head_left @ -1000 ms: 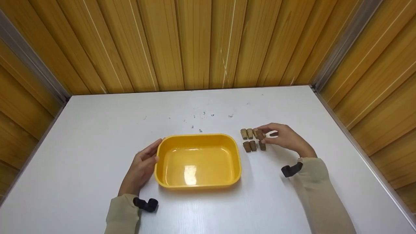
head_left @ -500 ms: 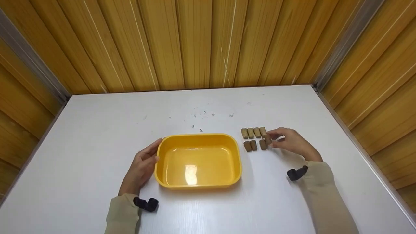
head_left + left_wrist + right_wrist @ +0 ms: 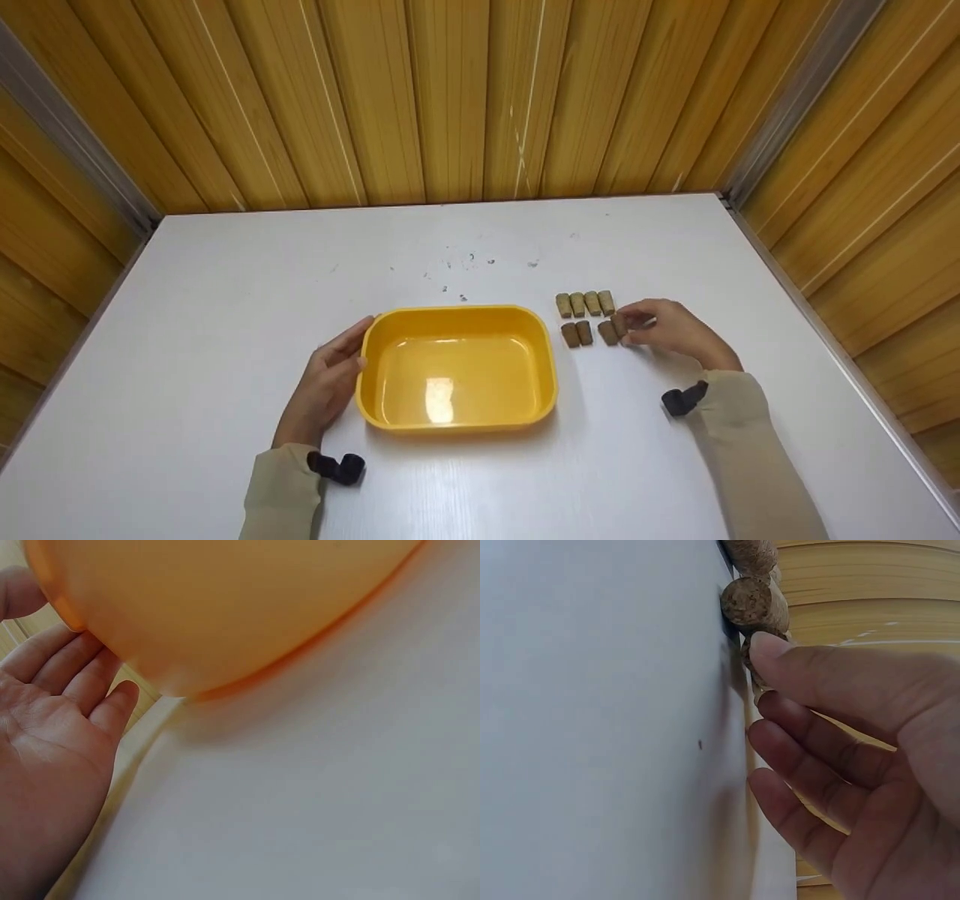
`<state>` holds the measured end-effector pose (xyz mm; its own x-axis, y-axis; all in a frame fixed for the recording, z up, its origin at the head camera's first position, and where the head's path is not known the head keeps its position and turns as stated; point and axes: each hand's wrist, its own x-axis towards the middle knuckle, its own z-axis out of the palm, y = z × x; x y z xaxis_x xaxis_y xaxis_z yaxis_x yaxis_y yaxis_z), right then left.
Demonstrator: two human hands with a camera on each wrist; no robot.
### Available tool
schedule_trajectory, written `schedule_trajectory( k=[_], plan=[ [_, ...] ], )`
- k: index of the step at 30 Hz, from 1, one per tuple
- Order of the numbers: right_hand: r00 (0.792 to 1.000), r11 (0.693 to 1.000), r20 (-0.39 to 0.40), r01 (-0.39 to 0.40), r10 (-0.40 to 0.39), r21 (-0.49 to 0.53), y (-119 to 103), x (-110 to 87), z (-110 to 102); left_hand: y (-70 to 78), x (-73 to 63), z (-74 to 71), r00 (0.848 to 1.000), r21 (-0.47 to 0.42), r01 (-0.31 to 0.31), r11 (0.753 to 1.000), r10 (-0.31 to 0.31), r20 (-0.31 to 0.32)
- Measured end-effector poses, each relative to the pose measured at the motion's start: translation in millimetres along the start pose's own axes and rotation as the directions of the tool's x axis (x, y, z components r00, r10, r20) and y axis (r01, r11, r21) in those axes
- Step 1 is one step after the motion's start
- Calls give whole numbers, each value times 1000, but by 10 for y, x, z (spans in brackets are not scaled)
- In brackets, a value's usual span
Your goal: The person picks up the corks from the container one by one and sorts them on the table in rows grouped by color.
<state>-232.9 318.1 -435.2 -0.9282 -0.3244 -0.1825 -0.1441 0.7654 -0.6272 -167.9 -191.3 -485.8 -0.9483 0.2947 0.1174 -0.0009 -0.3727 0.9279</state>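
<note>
In the head view my left hand rests against the left outer wall of a yellow plastic tray. The left wrist view has its fingers fairly straight, with some tips hidden behind the tray. My right hand pinches a dark brown tapered cork between thumb and fingers, at the right end of the front row. Just left of it lies another dark cork. A dark pair sits farther left, across a small gap. Behind them stands a row of lighter corks.
All of this is on a white table with small dark marks behind the tray. Yellow wood-patterned panels wall the back and sides. A black wrist camera is on each sleeve.
My right hand has drawn the pinched cork from over the rows to the front row's right end, beside another dark cork. The left hand and tray have stayed in place.
</note>
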Motion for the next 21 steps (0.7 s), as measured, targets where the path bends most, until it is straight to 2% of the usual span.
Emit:
schedule_trajectory(
  k=[10,16,21],
  plan=[
    [1000,1000,17,-19,19,-11,-19,23,20,-7,-2,6,1000,-44,1,999,-2,-31],
    [1000,1000,18,-9,10,-8,-19,16,16,-7,-3,14,999,-40,12,999,-14,-50],
    [999,999,21,-31,31,6,-14,17,21,-5,-2,21,998,-20,18,1000,-20,-61]
  ],
)
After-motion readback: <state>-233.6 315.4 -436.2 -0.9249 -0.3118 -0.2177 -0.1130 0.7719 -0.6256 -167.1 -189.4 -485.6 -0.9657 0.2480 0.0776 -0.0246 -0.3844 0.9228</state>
